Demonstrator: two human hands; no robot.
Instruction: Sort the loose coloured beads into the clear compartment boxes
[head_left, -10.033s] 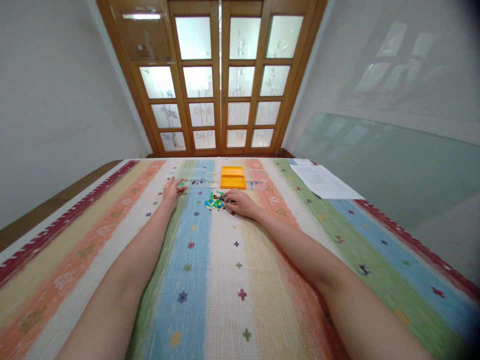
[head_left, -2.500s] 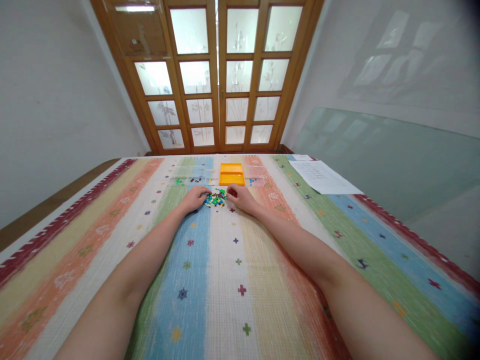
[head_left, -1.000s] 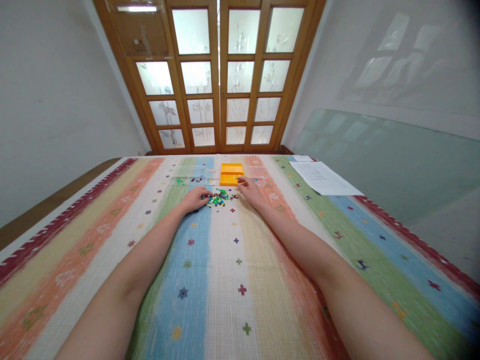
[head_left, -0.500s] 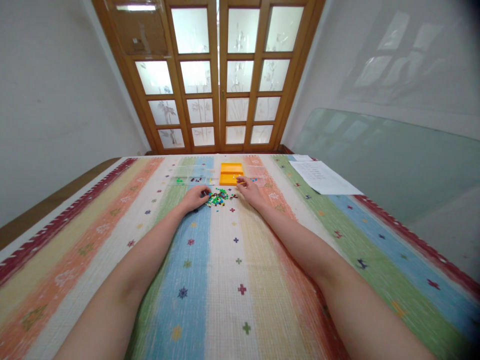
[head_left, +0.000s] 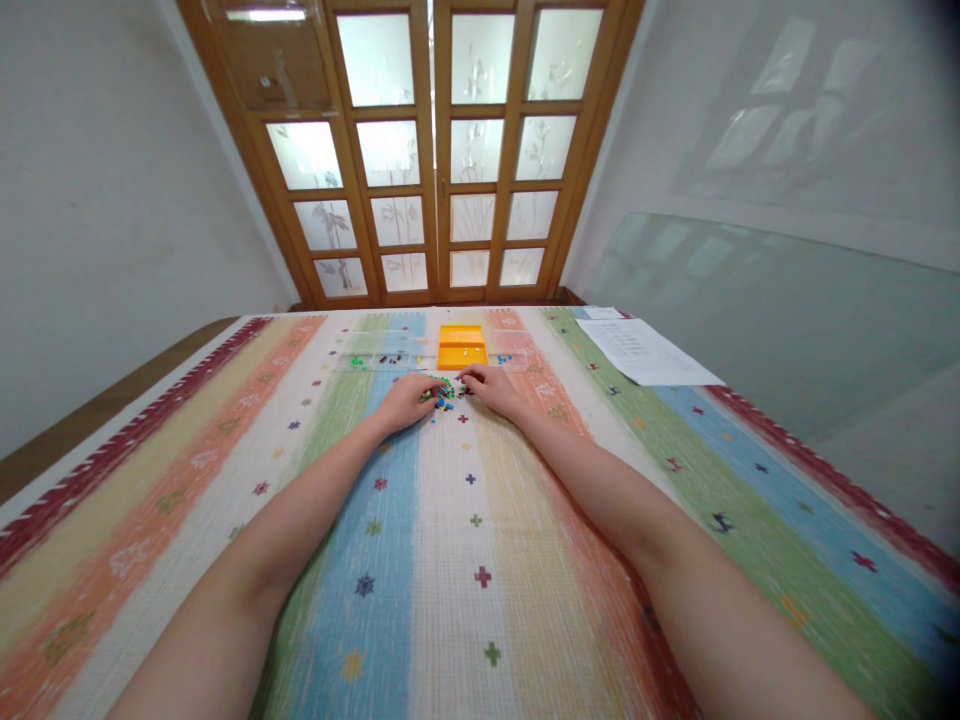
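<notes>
A small pile of mixed green, blue, brown and yellow toy bricks [head_left: 444, 405] lies on the striped cloth between my hands. My left hand [head_left: 411, 400] reaches over the pile from the left, thumb and fingers drawn together among the pieces. From the right, my right hand [head_left: 489, 386] comes to the pile's edge with its fingertips pinched. Whatever either hand holds is too small to make out. Just beyond stands an open orange-yellow box [head_left: 463, 336], a few small pale pieces inside it.
Clear compartment trays flank the box: the left has green bricks [head_left: 358, 362] and dark brown bricks [head_left: 390, 359], the right blue bricks [head_left: 505, 358]. A printed paper sheet [head_left: 649, 352] lies at the right. The striped tablecloth [head_left: 450, 600] covers the table.
My right hand has moved from the box's front edge down to the pile. My left hand has shifted right, over the bricks, and its fingers have come closer together.
</notes>
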